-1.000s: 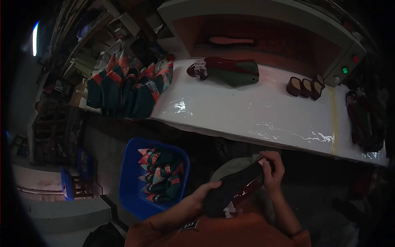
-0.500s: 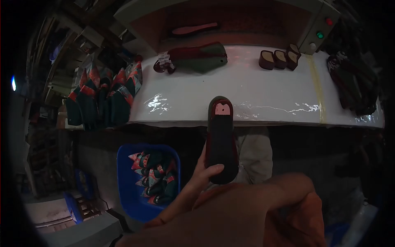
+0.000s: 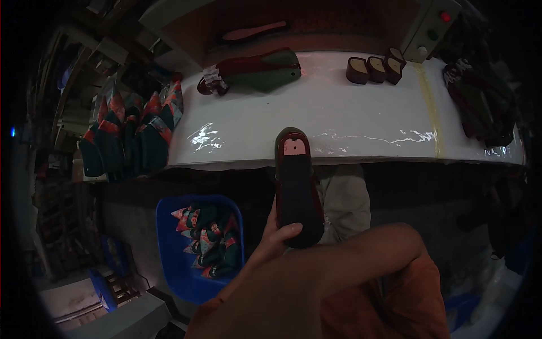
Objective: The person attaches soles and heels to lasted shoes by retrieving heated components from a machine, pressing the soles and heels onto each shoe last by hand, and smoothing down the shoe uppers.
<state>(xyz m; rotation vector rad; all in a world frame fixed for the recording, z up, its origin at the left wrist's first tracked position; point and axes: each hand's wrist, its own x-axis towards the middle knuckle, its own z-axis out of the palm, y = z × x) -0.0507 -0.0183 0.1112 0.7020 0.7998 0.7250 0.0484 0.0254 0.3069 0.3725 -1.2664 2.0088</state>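
Note:
My left hand (image 3: 279,234) grips a shoe (image 3: 295,195) near its lower end, thumb pressed on the underside. The shoe's black sole faces me, with dark red and green sides. At its far end is a pink patch with a small dark hole. That far end overlaps the front edge of the white bench (image 3: 243,121) in the view. My right forearm crosses low in front of me toward the lower left, and the right hand itself is out of sight.
A red-and-green shoe (image 3: 257,73) lies at the back of the bench, near several heel blocks (image 3: 376,69). Behind stands a lit box (image 3: 180,28) holding a pink sole-shaped piece (image 3: 257,31). Green-and-orange pointed pieces stand left; a blue bin (image 3: 161,248) below holds more. Dark shoes (image 3: 480,107) lie right.
My view has shifted slightly, so the bench appears higher and further left. The left hand still holds the shoe in much the same pose. The green light on the box has gone dark.

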